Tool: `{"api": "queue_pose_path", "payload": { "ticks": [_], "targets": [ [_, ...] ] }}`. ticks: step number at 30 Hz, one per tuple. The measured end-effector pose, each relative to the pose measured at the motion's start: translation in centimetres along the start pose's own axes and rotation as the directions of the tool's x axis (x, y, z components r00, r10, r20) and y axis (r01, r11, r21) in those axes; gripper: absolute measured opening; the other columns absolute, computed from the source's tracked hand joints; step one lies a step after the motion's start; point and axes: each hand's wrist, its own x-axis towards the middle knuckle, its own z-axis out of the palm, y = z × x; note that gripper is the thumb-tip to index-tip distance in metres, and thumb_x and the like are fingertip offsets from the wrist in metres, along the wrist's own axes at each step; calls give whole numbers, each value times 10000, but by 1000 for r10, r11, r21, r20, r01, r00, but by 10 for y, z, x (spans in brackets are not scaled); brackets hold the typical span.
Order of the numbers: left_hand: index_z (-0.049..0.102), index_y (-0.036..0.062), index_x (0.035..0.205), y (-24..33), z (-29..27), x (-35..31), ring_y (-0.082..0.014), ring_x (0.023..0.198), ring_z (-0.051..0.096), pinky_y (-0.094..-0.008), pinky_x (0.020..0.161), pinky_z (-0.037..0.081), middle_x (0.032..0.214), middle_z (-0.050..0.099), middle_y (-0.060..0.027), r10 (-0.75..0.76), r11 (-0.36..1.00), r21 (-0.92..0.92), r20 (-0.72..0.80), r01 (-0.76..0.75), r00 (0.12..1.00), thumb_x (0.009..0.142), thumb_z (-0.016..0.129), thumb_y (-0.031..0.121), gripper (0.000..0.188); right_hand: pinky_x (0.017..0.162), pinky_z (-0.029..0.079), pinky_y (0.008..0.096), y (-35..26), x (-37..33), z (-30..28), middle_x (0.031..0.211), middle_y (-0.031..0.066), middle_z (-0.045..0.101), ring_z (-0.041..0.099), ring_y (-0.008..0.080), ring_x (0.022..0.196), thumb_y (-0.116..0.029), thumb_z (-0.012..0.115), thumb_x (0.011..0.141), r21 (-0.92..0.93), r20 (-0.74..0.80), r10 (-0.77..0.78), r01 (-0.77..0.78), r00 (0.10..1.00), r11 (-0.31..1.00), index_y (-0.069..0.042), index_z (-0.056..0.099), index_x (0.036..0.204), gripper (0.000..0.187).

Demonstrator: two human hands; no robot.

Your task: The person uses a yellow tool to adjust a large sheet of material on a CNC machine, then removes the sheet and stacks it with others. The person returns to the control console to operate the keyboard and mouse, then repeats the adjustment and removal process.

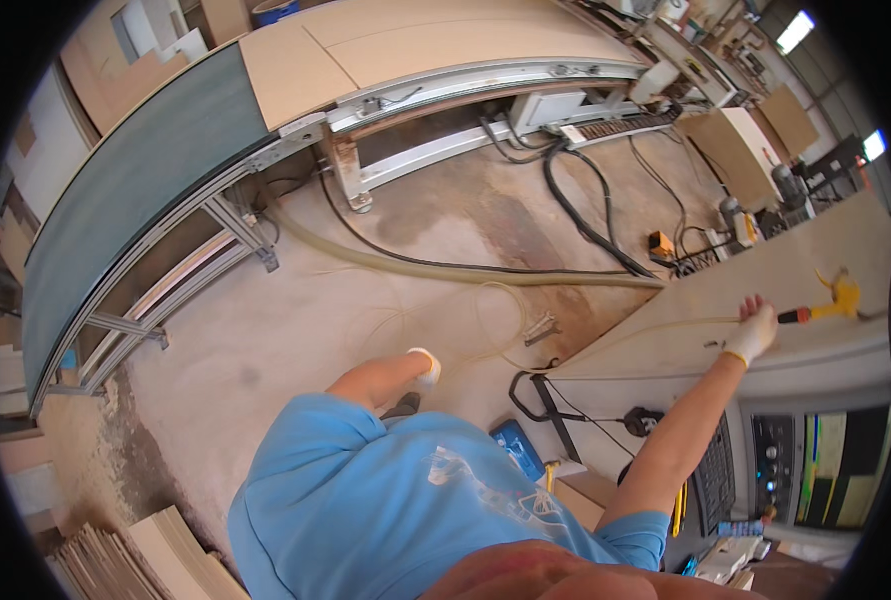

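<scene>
My right hand [753, 332], in a white glove with bare fingertips, reaches far to the right over a pale cabinet surface [656, 335]. Its fingers close around a thin pale yellow air hose [681, 323], just short of a black and orange coupling [795, 316]. A yellow air blow gun [843, 297] is joined to that coupling, beyond my fingers. Low beside my body is my left hand [427, 367], also white-gloved; its fingers are too hidden to read, and nothing shows in it.
Brown boards [466, 35] lie on a long machine bed, beside a dark green conveyor belt [156, 150]. Thick hoses [446, 265] and cables cross the floor. A keyboard [716, 480] and lit screen [846, 468] stand lower right. Stacked panels [116, 570] lean lower left.
</scene>
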Motion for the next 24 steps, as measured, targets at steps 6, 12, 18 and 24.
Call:
{"api": "queue_pose_path", "payload": {
  "ticks": [6, 12, 18, 24],
  "targets": [
    [754, 32, 1132, -37, -212, 34, -382, 1019, 693, -491, 899, 526, 1158, 734, -214, 210, 879, -413, -114, -238, 971, 894, 629, 411, 465, 517, 381, 263, -111, 23, 82, 730, -18, 485, 453, 87, 589, -70, 602, 977, 447, 139, -295, 206, 945, 870, -60, 540, 924, 82],
    [411, 92, 1539, -44, -419, 129, -206, 1023, 697, -348, 860, 571, 1314, 646, -155, 67, 116, -867, -480, -484, 875, 998, 677, 255, 625, 846, 536, 350, 10, -27, 174, 1068, 106, 702, 666, 242, 905, -34, 636, 906, -330, 504, -450, 645, 738, 689, 16, 648, 1221, 319],
    [402, 114, 1540, -137, -512, 189, -264, 1145, 653, -443, 973, 546, 1414, 579, -146, 56, -408, -860, -360, -308, 931, 1027, 644, 316, 603, 715, 549, 552, 207, -104, 299, 863, 210, 709, 695, 433, 803, -244, 672, 887, -736, 676, 508, 454, 533, 503, -140, 625, 1193, 326],
    [634, 99, 1034, -164, -531, 282, -313, 1070, 672, -493, 926, 559, 1088, 687, -134, 98, -719, -685, 74, 122, 992, 1004, 661, 426, 329, 837, 522, 543, 273, -55, 310, 989, 253, 711, 680, 453, 948, -301, 639, 933, -650, 758, 630, 275, 168, 709, -115, 590, 1259, 378]
  ]
}}
